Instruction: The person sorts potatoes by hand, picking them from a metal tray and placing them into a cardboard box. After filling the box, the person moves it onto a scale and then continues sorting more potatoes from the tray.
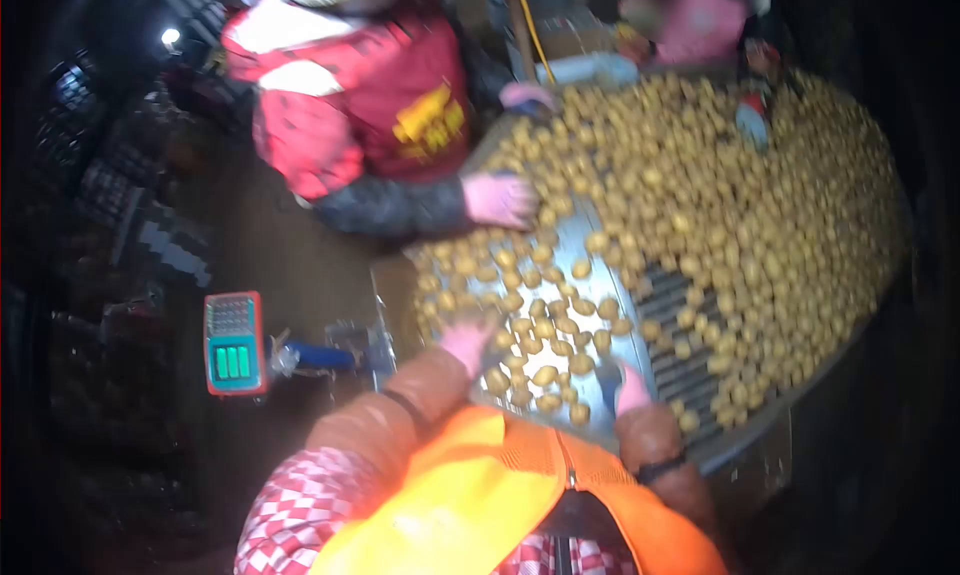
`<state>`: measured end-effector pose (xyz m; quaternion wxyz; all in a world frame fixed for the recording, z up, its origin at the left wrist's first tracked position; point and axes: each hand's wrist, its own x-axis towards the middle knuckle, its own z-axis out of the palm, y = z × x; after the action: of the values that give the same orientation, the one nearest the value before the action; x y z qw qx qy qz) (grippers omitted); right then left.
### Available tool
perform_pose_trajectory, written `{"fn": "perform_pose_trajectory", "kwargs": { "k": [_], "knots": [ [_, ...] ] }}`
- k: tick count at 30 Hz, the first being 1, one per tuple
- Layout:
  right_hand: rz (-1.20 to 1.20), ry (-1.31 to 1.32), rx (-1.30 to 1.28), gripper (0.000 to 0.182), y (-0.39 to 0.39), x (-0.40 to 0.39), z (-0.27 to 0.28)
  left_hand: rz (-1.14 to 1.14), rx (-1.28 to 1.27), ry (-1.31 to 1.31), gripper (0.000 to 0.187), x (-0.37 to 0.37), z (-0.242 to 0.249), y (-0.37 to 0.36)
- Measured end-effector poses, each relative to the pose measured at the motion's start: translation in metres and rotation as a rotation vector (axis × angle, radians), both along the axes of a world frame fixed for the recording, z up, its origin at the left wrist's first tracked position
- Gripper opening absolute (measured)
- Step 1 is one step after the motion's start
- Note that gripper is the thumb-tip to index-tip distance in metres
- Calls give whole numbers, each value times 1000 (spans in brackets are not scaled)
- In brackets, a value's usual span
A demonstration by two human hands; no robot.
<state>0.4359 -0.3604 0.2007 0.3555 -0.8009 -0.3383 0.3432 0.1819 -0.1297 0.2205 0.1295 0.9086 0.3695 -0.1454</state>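
Many small yellow-brown potatoes cover a large sorting table, with looser ones on its shiny metal plate in front of me. My left hand, in a pink glove, is at the plate's left side beside the potatoes; blur hides its fingers. My right hand, also gloved in pink, is low at the plate's right side, next to the dark slatted grate. Its fingers are too unclear to read, and I cannot make out whether either hand holds a potato.
A co-worker in a red vest stands at the upper left, a pink-gloved hand on the potatoes. Another person works across the table, a gloved hand among the potatoes. A red-framed digital scale is at the left.
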Motion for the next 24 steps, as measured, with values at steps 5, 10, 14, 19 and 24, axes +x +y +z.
{"fn": "perform_pose_trajectory", "kwargs": {
  "k": [5,10,14,19,24],
  "knots": [
    [72,120,97,41,1,-11,13,215,206,-499,57,10,5,-13],
    [96,260,5,36,10,-20,-4,-524,57,-264,63,27,2,-44],
    [65,291,143,36,7,-11,-11,-182,40,-428,55,-2,-2,-22],
    [-175,97,356,37,22,16,-10,46,148,-410,50,-11,-15,-17],
    [169,-677,-84,71,58,16,-2,214,257,-262,65,28,2,3]
  ]
}}
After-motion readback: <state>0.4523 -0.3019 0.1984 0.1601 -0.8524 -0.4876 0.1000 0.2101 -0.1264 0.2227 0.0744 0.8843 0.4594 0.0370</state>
